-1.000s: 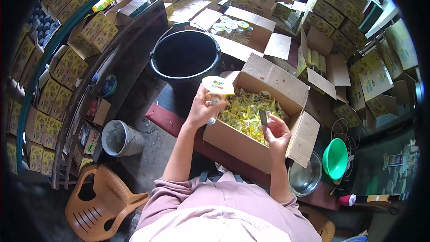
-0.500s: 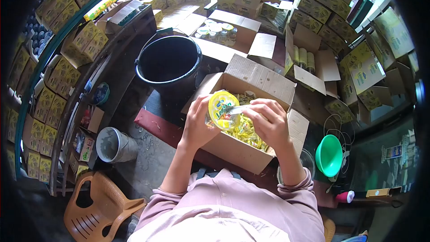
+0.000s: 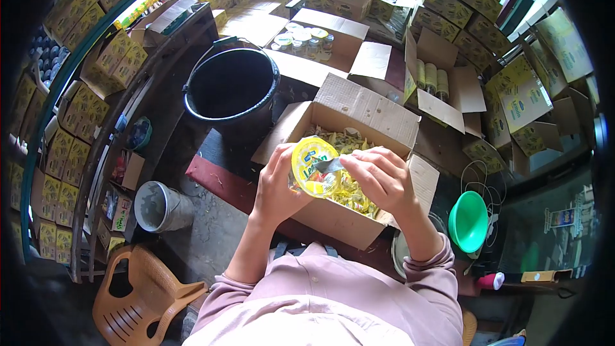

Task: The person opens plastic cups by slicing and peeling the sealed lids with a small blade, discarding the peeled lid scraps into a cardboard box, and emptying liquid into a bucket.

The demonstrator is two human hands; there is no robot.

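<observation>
My left hand [image 3: 280, 182] is closed around a round clear jar [image 3: 316, 166], its yellow, white and green printed lid tilted toward me. Between the fingers and thumb of my right hand [image 3: 379, 176] is a small flat metal tool [image 3: 328, 165], spoon-like in shape; its end rests at the printed lid, and I cannot tell whether it presses in. Both hands are above an open cardboard box [image 3: 349, 224], which holds many small yellow wrapped pieces [image 3: 355, 195]. The jar's lower part is hidden by my left hand.
A black bucket [image 3: 192, 106] stands left of the box, a grey bucket [image 3: 182, 211] lower left, near a brown plastic chair [image 3: 150, 282]. Behind is an open carton [image 3: 346, 41] of lidded jars [image 3: 301, 43]. At right sit a green bowl [image 3: 467, 224] and stacked cartons [image 3: 519, 99].
The jar has shifted slightly left and down in my left hand. The metal tool has turned and its flat end now shows against the lid. The view has moved a little.
</observation>
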